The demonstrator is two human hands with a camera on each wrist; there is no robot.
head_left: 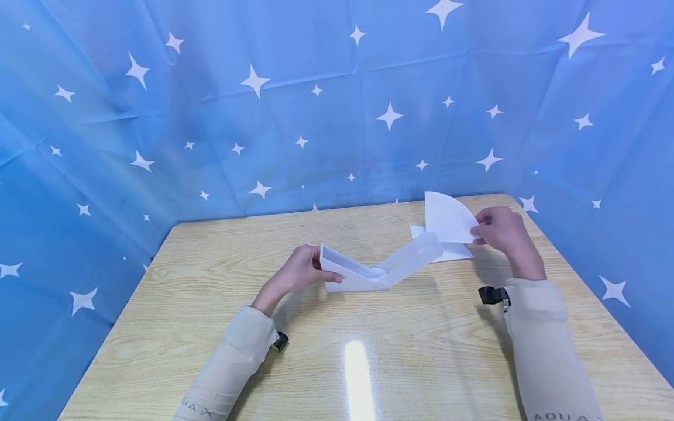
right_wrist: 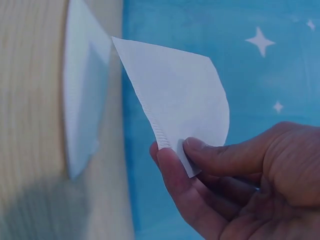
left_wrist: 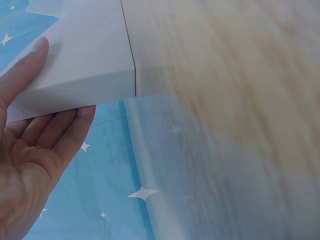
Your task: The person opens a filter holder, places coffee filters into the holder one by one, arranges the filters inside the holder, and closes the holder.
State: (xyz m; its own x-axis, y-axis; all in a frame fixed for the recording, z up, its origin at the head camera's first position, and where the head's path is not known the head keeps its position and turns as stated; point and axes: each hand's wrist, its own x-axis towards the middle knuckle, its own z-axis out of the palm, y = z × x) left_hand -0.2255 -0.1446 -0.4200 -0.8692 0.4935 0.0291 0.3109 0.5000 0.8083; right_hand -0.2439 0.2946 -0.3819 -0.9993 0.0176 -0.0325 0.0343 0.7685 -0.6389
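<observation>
My left hand [head_left: 301, 270] grips the closed end of a white box [head_left: 350, 285] whose translucent lid [head_left: 413, 257] is swung open to the right. In the left wrist view, the thumb lies over one face of the box [left_wrist: 85, 55] and the fingers are under its edge. Between thumb and fingers, my right hand [head_left: 504, 231] pinches a white paper coffee filter [head_left: 447, 219] by its corner. The right wrist view shows a crimped seam along this filter [right_wrist: 170, 90]. Below it, more white filter paper [head_left: 454, 252] lies on the table, partly hidden behind the lid and the held filter.
The wood-grain table [head_left: 221, 362] carries a bright light reflection near its front middle. A blue curtain [head_left: 295, 117] with white stars hangs behind the table and along both sides. Small black cameras [head_left: 492, 295] are strapped to both wrists over light sleeves.
</observation>
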